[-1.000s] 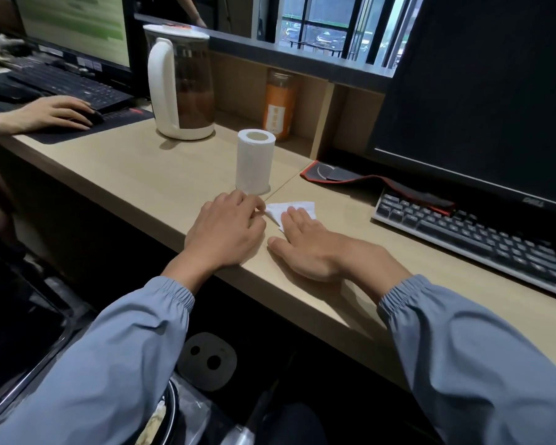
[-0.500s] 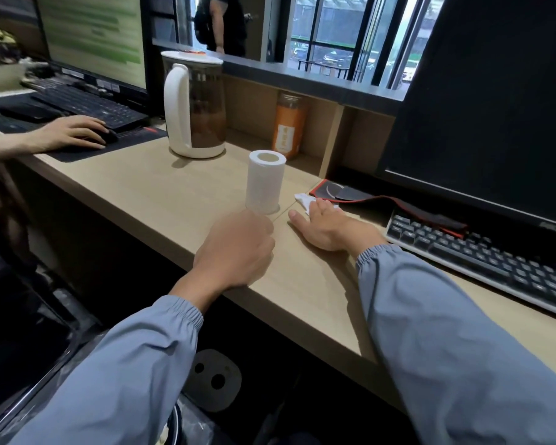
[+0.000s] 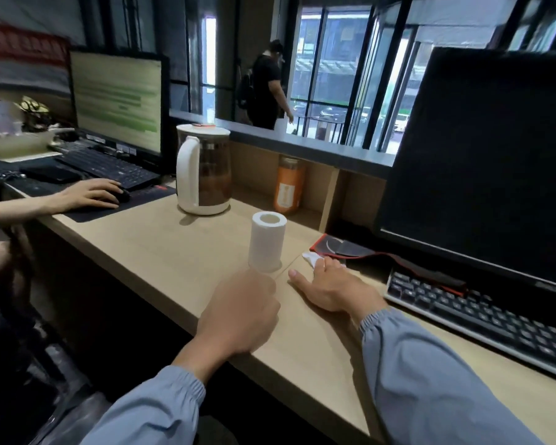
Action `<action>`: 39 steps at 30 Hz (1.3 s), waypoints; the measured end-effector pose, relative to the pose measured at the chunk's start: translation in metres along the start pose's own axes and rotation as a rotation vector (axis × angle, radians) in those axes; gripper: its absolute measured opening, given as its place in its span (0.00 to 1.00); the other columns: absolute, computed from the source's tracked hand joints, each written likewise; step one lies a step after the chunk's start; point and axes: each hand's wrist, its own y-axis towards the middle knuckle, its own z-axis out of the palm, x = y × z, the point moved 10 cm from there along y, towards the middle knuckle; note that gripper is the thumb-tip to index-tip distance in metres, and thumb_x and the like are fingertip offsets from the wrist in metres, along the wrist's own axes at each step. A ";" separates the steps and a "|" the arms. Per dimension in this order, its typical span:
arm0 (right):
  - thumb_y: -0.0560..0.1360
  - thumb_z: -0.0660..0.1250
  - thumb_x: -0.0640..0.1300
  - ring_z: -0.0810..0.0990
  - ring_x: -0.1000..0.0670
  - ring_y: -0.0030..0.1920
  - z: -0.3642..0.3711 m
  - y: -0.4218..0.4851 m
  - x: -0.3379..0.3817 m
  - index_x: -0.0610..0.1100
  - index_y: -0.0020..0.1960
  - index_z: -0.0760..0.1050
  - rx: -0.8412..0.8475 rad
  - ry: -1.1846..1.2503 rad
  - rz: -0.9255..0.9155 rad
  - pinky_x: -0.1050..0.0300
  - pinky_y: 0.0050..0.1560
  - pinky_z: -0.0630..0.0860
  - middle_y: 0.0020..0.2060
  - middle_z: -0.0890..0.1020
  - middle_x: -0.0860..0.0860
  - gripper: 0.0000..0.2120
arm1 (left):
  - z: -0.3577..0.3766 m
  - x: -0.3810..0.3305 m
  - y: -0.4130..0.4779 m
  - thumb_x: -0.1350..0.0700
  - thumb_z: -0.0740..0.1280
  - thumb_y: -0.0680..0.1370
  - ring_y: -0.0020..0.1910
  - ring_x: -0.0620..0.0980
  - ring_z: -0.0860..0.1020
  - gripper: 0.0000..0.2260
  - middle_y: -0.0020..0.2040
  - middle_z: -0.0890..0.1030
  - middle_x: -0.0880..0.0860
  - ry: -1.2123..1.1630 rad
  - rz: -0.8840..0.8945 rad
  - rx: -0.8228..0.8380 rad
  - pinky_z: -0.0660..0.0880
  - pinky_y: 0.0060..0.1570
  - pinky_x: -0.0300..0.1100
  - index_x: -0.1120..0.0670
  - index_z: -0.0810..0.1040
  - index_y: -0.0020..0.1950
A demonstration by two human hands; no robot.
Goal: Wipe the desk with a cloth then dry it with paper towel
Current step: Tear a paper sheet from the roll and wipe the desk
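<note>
1. The right hand (image 3: 331, 292) is laid palm-down and flat on the bench (image 3: 161, 252), its forearm reaching forward and to the left out of a blue sleeve (image 3: 430, 380).
2. Its fingers are stretched out together and pressed onto a white tissue (image 3: 312, 257); the thumb is spread to the left and lies on bare wood.
3. Nothing is pinched by this grip: it is fully open, and the tissue is only held down under the fingertips.
4. Only a small crumpled corner of the tissue is seen past the fingertips, just before the red-edged mat (image 3: 344, 247) and just right of the roll (image 3: 268, 240).
5. The left hand (image 3: 241, 313) is seen from the back, blurred, near the bench's front edge, with the wrist bent slightly and the knuckles raised.
6. Its fingers are curled loosely under the palm; whether anything is held in that grip cannot be told.
7. The roll is stood upright on the bench just beyond the left hand, apart from it.
8. A kettle (image 3: 204, 175) is stood further back on the left, and an orange bottle (image 3: 289, 186) in the recess behind the roll.
9. A keyboard (image 3: 482, 319) is set to the right of the right hand, below a dark monitor (image 3: 488, 162).
10. At far left, another person's hand (image 3: 90, 195) is rested on a mouse.
</note>
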 end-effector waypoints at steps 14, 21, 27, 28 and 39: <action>0.68 0.37 0.81 0.53 0.42 0.80 0.007 -0.013 -0.032 0.48 0.83 0.46 0.072 -0.018 0.027 0.43 0.77 0.51 0.81 0.54 0.44 0.53 | -0.007 -0.006 0.000 0.39 0.47 0.74 0.56 0.53 0.72 0.25 0.57 0.74 0.47 0.024 0.001 0.007 0.68 0.58 0.52 0.45 0.74 0.63; 0.73 0.40 0.78 0.54 0.42 0.79 0.003 -0.014 -0.037 0.44 0.82 0.46 0.077 -0.041 0.058 0.45 0.76 0.52 0.81 0.55 0.44 0.50 | -0.008 -0.008 -0.003 0.42 0.50 0.76 0.57 0.54 0.72 0.22 0.58 0.75 0.48 0.040 -0.002 0.031 0.68 0.59 0.53 0.45 0.75 0.63; 0.66 0.38 0.83 0.46 0.43 0.81 0.019 -0.049 -0.040 0.42 0.82 0.44 0.107 -0.057 0.051 0.43 0.77 0.51 0.82 0.47 0.45 0.59 | -0.006 -0.008 -0.003 0.40 0.46 0.74 0.52 0.52 0.71 0.23 0.53 0.73 0.46 0.062 -0.004 -0.010 0.68 0.56 0.52 0.45 0.74 0.59; 0.66 0.38 0.83 0.47 0.43 0.81 0.018 -0.049 -0.040 0.41 0.82 0.45 0.106 -0.057 0.055 0.43 0.77 0.51 0.82 0.47 0.45 0.59 | -0.006 -0.008 -0.003 0.40 0.46 0.74 0.52 0.52 0.71 0.23 0.53 0.72 0.46 0.064 -0.007 -0.010 0.68 0.56 0.52 0.44 0.74 0.59; 0.74 0.38 0.77 0.44 0.44 0.81 0.006 -0.029 -0.033 0.40 0.82 0.44 0.130 -0.052 0.085 0.45 0.78 0.45 0.82 0.47 0.43 0.51 | -0.010 -0.010 -0.002 0.39 0.45 0.73 0.53 0.52 0.71 0.26 0.55 0.74 0.47 0.057 -0.008 -0.008 0.68 0.56 0.52 0.45 0.74 0.61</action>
